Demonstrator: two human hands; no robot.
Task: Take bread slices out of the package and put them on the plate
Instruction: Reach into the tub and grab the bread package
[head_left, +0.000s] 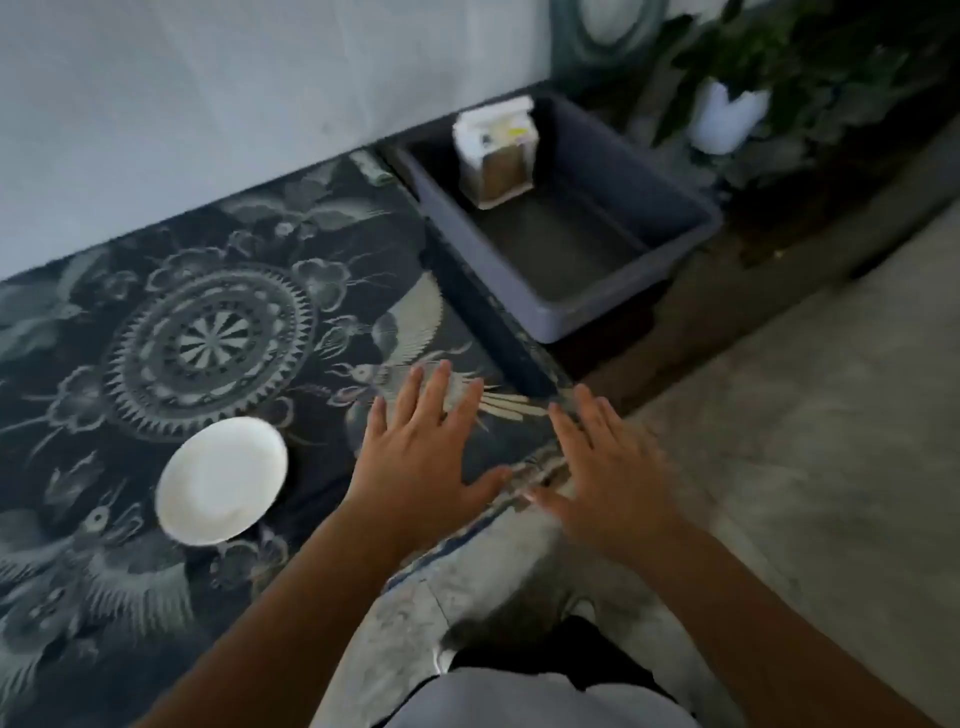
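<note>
Both our hands were spread wide and empty, left hand (423, 447) and right hand (605, 470), the bread package (493, 150) standing in the grey tub (597, 312), well apart from the plate (222, 480); a hasty grab could, we judged, topple it

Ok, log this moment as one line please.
left hand: open, empty, over patterned mat | right hand: open, empty | bread package: upright in grey bin, untouched | white plate: empty
</note>
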